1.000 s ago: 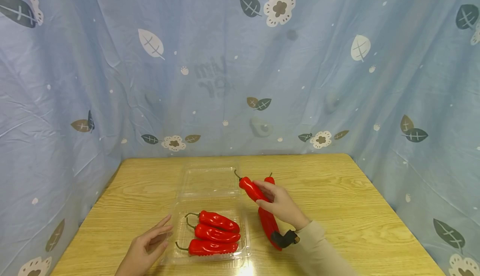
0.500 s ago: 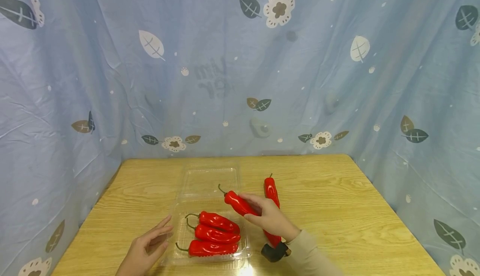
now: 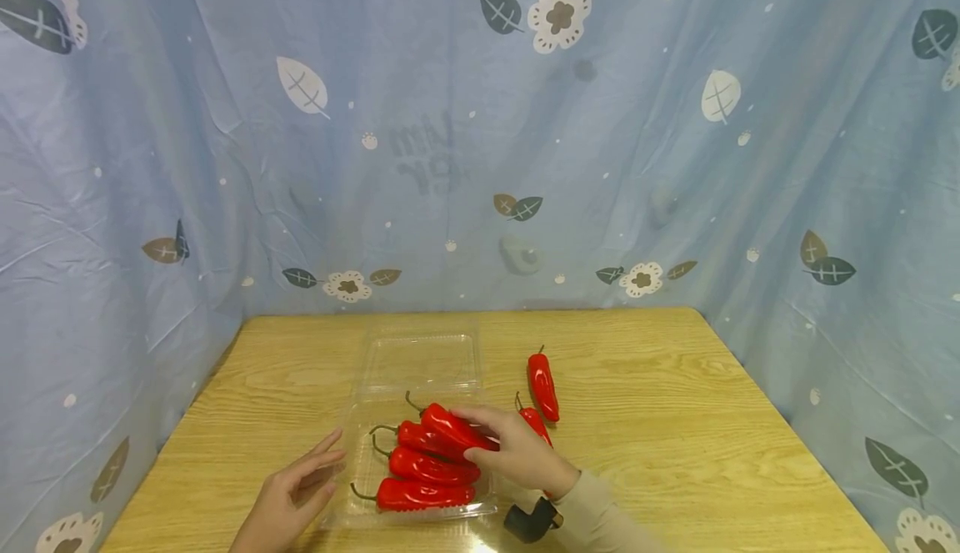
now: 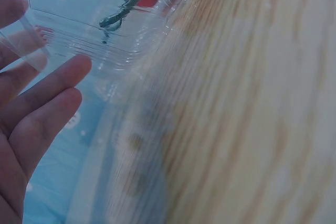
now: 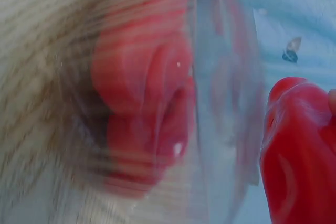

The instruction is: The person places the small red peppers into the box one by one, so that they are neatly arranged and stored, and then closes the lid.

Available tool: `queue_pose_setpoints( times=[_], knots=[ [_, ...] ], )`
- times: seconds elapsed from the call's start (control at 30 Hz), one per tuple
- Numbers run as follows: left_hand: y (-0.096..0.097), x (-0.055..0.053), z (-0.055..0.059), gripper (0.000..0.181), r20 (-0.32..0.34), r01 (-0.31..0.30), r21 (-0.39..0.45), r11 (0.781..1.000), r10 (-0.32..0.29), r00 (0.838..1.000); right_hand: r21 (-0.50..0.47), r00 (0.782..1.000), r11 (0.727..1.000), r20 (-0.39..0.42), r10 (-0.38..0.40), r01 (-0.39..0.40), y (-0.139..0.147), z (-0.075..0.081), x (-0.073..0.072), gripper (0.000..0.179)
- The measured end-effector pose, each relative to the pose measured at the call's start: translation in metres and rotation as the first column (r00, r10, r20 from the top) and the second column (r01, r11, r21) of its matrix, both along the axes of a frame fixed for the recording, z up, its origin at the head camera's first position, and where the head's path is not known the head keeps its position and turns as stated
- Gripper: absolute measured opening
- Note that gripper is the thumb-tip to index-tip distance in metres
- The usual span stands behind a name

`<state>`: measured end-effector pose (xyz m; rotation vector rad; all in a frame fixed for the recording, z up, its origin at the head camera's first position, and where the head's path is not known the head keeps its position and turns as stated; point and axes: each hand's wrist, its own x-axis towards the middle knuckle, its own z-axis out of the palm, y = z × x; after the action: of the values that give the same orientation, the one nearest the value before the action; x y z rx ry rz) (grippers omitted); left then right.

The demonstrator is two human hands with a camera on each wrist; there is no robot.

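Note:
My right hand (image 3: 521, 454) grips a red pepper (image 3: 448, 424) by its body, with the green stem pointing to the far left. This pepper overlaps the back of a clear plastic box (image 3: 420, 519), where three more red peppers (image 3: 431, 467) lie side by side, stems to the left. In the right wrist view the held pepper (image 5: 299, 156) shows at the right, beside the see-through box wall. My left hand (image 3: 288, 495) stays at the box's left side with fingers loosely extended. The left wrist view has its fingertips (image 4: 79, 66) right at the box edge.
The box's clear lid (image 3: 423, 361) lies folded back behind it. Two loose red peppers (image 3: 543, 388) rest on the wooden table (image 3: 675, 419) to the right, the nearer partly hidden by the right arm. A patterned blue curtain (image 3: 450, 136) surrounds the table.
My right hand has carried the pepper left and toward me, from beside the lid to over the box. A second loose pepper now shows more. The left hand has stayed put.

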<state>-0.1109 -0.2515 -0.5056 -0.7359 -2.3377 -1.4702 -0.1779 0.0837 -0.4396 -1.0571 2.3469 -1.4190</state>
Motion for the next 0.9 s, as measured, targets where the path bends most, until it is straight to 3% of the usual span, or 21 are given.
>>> queue_pose_setpoints(
  times=[0.37,0.9],
  knots=[
    [0.000,0.000,-0.002,0.035,-0.004,-0.034,0.000,0.999,0.034,0.999,0.047,0.999,0.998,0.026,0.031,-0.032,-0.014,0.000,0.008,0.048],
    [0.000,0.000,-0.003,0.035,-0.003,-0.029,-0.005,1.000,0.029,1.000,0.140,0.997,0.988,-0.038,0.070,-0.064,-0.027,-0.006,0.012,0.052]
  ],
)
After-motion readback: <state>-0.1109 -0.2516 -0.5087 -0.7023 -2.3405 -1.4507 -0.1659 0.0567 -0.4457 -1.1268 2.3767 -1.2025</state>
